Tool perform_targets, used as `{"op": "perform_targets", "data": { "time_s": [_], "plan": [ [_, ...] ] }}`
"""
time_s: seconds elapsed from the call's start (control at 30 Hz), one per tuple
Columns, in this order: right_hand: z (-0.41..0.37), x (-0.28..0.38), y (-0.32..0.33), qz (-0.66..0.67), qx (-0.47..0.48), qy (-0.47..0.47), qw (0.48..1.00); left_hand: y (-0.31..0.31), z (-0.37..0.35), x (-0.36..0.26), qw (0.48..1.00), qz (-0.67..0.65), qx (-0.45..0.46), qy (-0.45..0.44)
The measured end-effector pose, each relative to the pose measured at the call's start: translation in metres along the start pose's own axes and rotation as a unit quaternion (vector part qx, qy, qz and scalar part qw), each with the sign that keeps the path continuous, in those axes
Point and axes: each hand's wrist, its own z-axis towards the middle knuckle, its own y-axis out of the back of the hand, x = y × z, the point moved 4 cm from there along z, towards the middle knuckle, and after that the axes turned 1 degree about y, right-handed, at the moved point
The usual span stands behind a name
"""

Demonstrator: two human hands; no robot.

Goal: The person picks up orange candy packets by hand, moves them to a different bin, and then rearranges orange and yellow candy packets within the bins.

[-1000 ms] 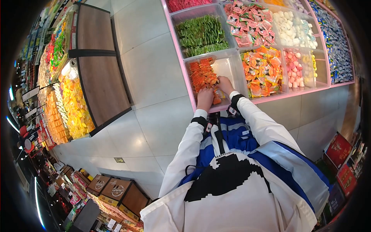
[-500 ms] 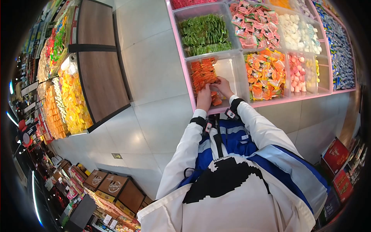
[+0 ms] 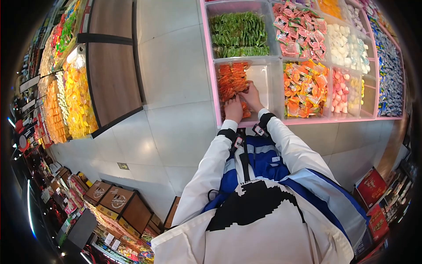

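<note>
Both hands are inside a clear plastic bin [image 3: 266, 72] that holds rows of small orange wrapped packets [image 3: 233, 81], stacked along its left side. My left hand [image 3: 234, 109] lies over the near end of the packets, its fingers curled onto them. Just right of it, my right hand [image 3: 252, 97] reaches in with bent fingers gripping the packets' right edge. The fingertips of both hands are partly hidden among the wrappers. A few more orange packets show beneath the hands at the bin's near side.
Beyond lies a bin of green packets [image 3: 239, 33]. To the right are orange-and-yellow bags [image 3: 305, 88], pink-and-white candies [image 3: 340, 90] and pink bags [image 3: 301, 31]. A pink rim [image 3: 329, 121] edges the display. Another candy stand [image 3: 112, 70] rises at left across the tiled floor [image 3: 171, 79].
My hands have shifted slightly nearer me along the orange packets, and the left fingers now spread over them more. The view has turned a little, shifting the bins right.
</note>
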Motion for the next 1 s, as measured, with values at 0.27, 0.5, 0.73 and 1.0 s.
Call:
{"op": "perform_targets", "data": {
  "time_s": [0.27, 0.5, 0.73, 1.0],
  "plan": [
    [-0.005, 0.025, -0.001, -0.113, 0.032, 0.039, 0.992, 0.0, -0.005, -0.008, 0.995, 0.066, 0.013, 0.068],
    [-0.007, 0.03, -0.008, -0.293, -0.041, 0.112, 0.948, 0.006, -0.01, -0.007, 0.984, 0.143, -0.11, -0.005],
    [-0.005, 0.025, -0.009, -0.106, -0.025, 0.06, 0.992, 0.037, -0.001, -0.008, 0.99, 0.017, -0.126, 0.062],
    [-0.006, 0.012, -0.01, -0.036, -0.009, -0.001, 0.999, 0.071, 0.022, -0.003, 0.984, 0.083, -0.15, -0.051]
  ]
}}
